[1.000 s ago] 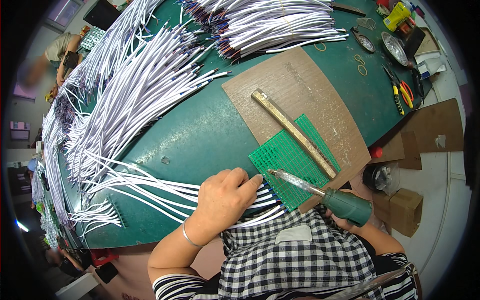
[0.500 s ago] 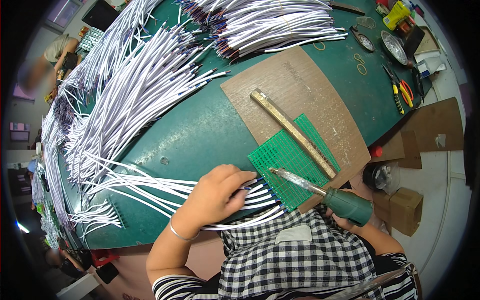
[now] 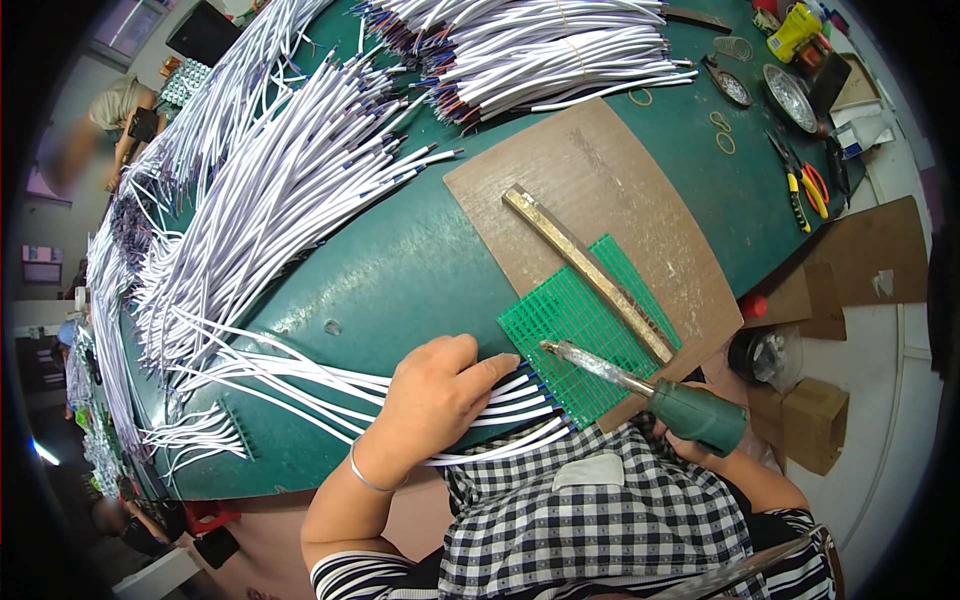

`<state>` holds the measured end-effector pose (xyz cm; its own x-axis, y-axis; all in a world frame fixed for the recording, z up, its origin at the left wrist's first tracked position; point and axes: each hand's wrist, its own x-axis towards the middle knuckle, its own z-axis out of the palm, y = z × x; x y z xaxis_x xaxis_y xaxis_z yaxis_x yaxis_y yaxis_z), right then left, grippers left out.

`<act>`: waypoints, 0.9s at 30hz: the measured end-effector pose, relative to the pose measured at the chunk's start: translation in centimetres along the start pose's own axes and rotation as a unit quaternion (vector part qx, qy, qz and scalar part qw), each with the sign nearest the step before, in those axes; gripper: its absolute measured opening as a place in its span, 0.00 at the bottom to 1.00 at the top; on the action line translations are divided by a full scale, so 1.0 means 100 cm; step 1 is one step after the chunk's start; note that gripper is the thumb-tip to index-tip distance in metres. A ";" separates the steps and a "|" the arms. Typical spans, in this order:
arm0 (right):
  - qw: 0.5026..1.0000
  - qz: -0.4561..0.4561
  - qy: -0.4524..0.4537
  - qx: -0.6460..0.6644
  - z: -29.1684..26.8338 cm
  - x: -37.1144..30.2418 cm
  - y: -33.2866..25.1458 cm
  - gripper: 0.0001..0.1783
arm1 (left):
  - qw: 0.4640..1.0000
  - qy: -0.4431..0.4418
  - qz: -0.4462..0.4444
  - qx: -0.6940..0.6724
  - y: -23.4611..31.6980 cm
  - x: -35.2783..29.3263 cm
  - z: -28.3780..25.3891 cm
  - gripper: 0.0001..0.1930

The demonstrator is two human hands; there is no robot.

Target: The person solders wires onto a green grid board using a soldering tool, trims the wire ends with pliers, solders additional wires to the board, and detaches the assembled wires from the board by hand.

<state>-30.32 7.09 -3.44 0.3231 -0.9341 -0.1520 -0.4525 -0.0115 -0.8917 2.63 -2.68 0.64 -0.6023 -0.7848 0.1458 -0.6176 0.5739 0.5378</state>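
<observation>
My left hand [image 3: 432,392] is closed at the near left edge of a green circuit board panel [image 3: 540,312], its fingers pinched on a white cable whose end meets the board edge. Several more white cables [image 3: 520,408] with blue wire ends run from that edge, passing under and beside the hand. My right hand [image 3: 688,447] grips the green handle of a soldering iron [image 3: 700,412]. The iron's tip hovers over the panel, a little right of my left fingertips. Across the panel lies a worn metal bar [image 3: 588,272]. Both rest on a brown board [image 3: 650,190].
Large heaps of white cables [image 3: 260,180] and a tied bundle [image 3: 560,60] cover the far and left table. At right are pliers [image 3: 792,190], rubber bands [image 3: 722,132] and a metal dish [image 3: 788,95]. A small wired board [image 3: 235,430] sits at lower left.
My left hand has shifted slightly right, bringing its fingertips and the cable's blue end up to the panel edge. The soldering iron stays almost where it was.
</observation>
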 end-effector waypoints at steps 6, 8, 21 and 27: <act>0.998 -0.014 -0.018 -0.064 -0.001 0.003 0.001 0.19 | 0.999 -0.032 -0.012 0.008 0.005 0.002 -0.004 0.17; 0.998 -0.002 -0.018 -0.060 -0.001 0.004 0.000 0.19 | 1.000 -0.005 -0.025 -0.010 0.005 0.004 -0.001 0.16; 0.997 0.030 -0.030 -0.067 -0.005 0.005 -0.002 0.20 | 0.995 0.051 -0.080 0.005 0.013 0.003 0.007 0.09; 0.997 0.024 -0.023 -0.064 -0.006 0.009 -0.014 0.19 | 0.995 0.056 -0.058 0.062 0.014 0.002 0.006 0.07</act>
<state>-29.91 6.02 -2.11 0.3358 -0.9172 -0.2146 -0.5695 -0.0162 -0.8219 1.34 -1.91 0.91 -0.4674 -0.8650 0.1827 -0.7421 0.4962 0.4507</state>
